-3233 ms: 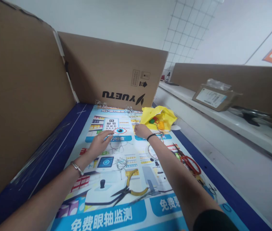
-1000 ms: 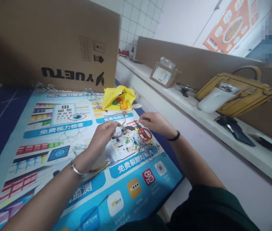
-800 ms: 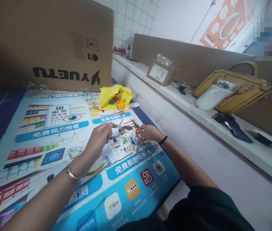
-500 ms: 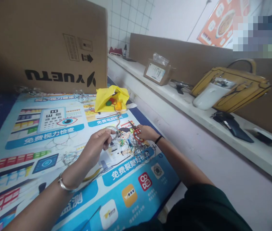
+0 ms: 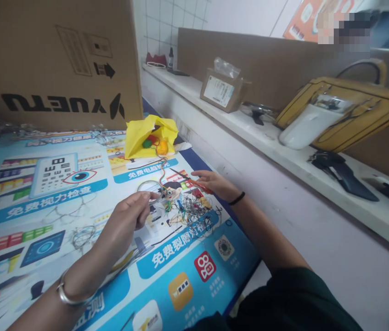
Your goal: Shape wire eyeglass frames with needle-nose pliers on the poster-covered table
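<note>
A brown carton (image 5: 70, 82) walls off the tabletop's (image 5: 240, 248) far edge; a white ledge (image 5: 194, 94) runs past its R edge. Your R hand (image 5: 212, 183) has fingers round the scissors (image 5: 188, 178) nr that R edge, w/ little room btwn. Your L hand (image 5: 130, 214) has fingers pinched tog. beside a thin ring (image 5: 139, 186); can't tell if they've caught fine wire. L forearm (image 5: 80, 271) part-hides a yellow handle (image 5: 124, 262).

- 1 head-worn view, looking forward and down, close behind the left hand (image 5: 128, 212) and right hand (image 5: 217, 185).
- Printed tabletop (image 5: 111, 189) at lower left.
- White ledge (image 5: 266, 136) at right, obliquely seen.
</note>
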The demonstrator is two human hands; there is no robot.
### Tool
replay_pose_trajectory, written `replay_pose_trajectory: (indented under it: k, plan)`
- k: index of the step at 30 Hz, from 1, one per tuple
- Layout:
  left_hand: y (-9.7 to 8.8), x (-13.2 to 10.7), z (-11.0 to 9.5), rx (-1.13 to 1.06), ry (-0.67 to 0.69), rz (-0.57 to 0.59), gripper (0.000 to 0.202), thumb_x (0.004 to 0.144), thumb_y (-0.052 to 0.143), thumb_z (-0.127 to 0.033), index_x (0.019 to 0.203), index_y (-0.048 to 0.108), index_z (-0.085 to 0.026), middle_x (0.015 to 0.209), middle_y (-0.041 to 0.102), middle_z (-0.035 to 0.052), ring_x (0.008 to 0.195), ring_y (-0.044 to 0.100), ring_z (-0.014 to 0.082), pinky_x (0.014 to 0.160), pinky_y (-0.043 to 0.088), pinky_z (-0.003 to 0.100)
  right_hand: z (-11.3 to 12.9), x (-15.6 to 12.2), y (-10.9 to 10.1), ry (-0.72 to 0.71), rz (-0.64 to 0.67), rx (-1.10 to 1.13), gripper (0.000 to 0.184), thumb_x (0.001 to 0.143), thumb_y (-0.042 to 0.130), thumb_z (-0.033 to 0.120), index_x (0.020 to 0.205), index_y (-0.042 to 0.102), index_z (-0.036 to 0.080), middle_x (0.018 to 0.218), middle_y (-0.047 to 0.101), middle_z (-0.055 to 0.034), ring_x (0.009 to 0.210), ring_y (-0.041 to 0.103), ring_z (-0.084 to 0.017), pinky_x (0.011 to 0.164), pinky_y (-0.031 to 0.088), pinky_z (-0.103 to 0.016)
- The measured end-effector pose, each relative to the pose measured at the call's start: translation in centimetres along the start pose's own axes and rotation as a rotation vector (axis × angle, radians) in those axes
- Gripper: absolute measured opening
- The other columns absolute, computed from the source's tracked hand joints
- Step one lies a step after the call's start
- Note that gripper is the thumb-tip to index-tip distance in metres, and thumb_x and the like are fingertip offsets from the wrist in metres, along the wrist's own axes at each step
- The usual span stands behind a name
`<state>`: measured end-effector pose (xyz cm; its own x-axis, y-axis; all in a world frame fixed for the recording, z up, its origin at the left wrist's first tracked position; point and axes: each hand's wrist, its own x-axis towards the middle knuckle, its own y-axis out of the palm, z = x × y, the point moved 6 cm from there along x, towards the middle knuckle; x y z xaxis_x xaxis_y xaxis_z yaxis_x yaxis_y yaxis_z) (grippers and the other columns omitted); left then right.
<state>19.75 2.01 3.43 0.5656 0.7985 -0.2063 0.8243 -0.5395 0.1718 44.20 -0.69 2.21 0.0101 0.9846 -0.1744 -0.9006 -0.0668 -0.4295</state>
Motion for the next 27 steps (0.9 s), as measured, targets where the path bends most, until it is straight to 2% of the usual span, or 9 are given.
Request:
replay_pose_trajectory:
  k: [2,5,8,12,14,18,22,25,27]
  plan:
    - [0.1,0.0,0.1,-0.002,-0.010,-0.011,0.033,0.083,0.052,-0.045,0.098,0.060,-0.017,0.047,0.030,-0.0075,0.044,0.020,0.0079,0.041,0.016,0.019,0.8,-0.8,0.7,-0.056,0.080,0.282,0.052,0.076,0.059,0.037,0.122,0.048,0.014,0.099,0.062,-0.0075,0.080,0.059,-0.013,0.067,0.047,-0.025]
    - [0.4,0.0,0.4,-0.014,-0.027,-0.015,0.032,0.082,0.053,-0.044,0.097,0.060,-0.017,0.047,0.033,-0.0065,0.045,0.024,0.0080,0.041,0.018,0.019,1.7,-2.0,1.5,-0.045,0.134,0.395,0.053,0.070,0.067,0.035,0.118,0.051,0.017,0.104,0.061,-0.0062,0.088,0.058,-0.015,0.072,0.048,-0.026]
    - [0.8,0.0,0.7,-0.026,-0.066,-0.015,0.029,0.081,0.055,-0.042,0.093,0.061,-0.016,0.049,0.037,-0.0056,0.046,0.027,0.0075,0.042,0.020,0.018,2.5,-2.8,1.7,-0.062,0.145,0.369,0.044,0.073,0.066,0.034,0.112,0.054,0.016,0.097,0.061,-0.0029,0.083,0.057,-0.012,0.070,0.046,-0.023]
    - [1.1,-0.2,0.9,-0.036,-0.097,-0.005,0.027,0.079,0.057,-0.040,0.091,0.062,-0.016,0.052,0.040,-0.0052,0.046,0.026,0.0066,0.041,0.020,0.017,2.7,-3.5,1.7,-0.054,0.127,0.321,0.032,0.079,0.060,0.040,0.099,0.052,0.016,0.067,0.054,0.0053,0.053,0.048,-0.005,0.048,0.039,-0.017]
    - [1.3,-0.3,1.0,-0.030,-0.106,0.004,0.027,0.079,0.056,-0.040,0.091,0.062,-0.016,0.051,0.038,-0.0057,0.045,0.024,0.0065,0.040,0.018,0.017,2.9,-4.1,2.1,-0.046,0.147,0.331,0.031,0.082,0.055,0.045,0.095,0.049,0.017,0.058,0.050,0.0074,0.045,0.044,-0.005,0.043,0.036,-0.017]
    - [1.7,-0.6,1.1,-0.020,-0.093,0.025,0.025,0.080,0.054,-0.038,0.091,0.062,-0.017,0.048,0.038,-0.0061,0.044,0.025,0.0071,0.040,0.017,0.017,3.9,-5.9,3.5,-0.074,0.156,0.230,0.035,0.086,0.045,0.052,0.091,0.047,0.017,0.061,0.055,0.0027,0.052,0.048,-0.008,0.047,0.037,-0.019]
    - [2.2,-0.9,1.2,-0.054,-0.086,0.047,0.027,0.079,0.054,-0.039,0.092,0.062,-0.017,0.048,0.038,-0.0064,0.042,0.025,0.0074,0.041,0.019,0.018,4.4,-7.9,6.1,-0.046,0.185,0.254,0.041,0.088,0.038,0.055,0.105,0.045,0.018,0.067,0.056,0.0010,0.056,0.050,-0.010,0.051,0.039,-0.022]
    - [2.4,-1.1,1.1,-0.089,-0.066,0.049,0.029,0.078,0.056,-0.041,0.093,0.061,-0.017,0.049,0.040,-0.0061,0.043,0.026,0.0073,0.041,0.020,0.018,4.6,-8.8,7.8,-0.021,0.203,0.302,0.040,0.087,0.042,0.054,0.104,0.046,0.018,0.066,0.052,0.0021,0.058,0.051,-0.011,0.053,0.040,-0.023]
    - [2.5,-1.3,0.8,-0.107,-0.029,0.040,0.028,0.079,0.056,-0.040,0.094,0.061,-0.017,0.051,0.041,-0.0055,0.044,0.028,0.0074,0.042,0.021,0.019,4.6,-9.1,8.4,-0.018,0.165,0.314,0.037,0.087,0.043,0.053,0.102,0.046,0.018,0.066,0.052,0.0021,0.057,0.051,-0.011,0.054,0.040,-0.023]
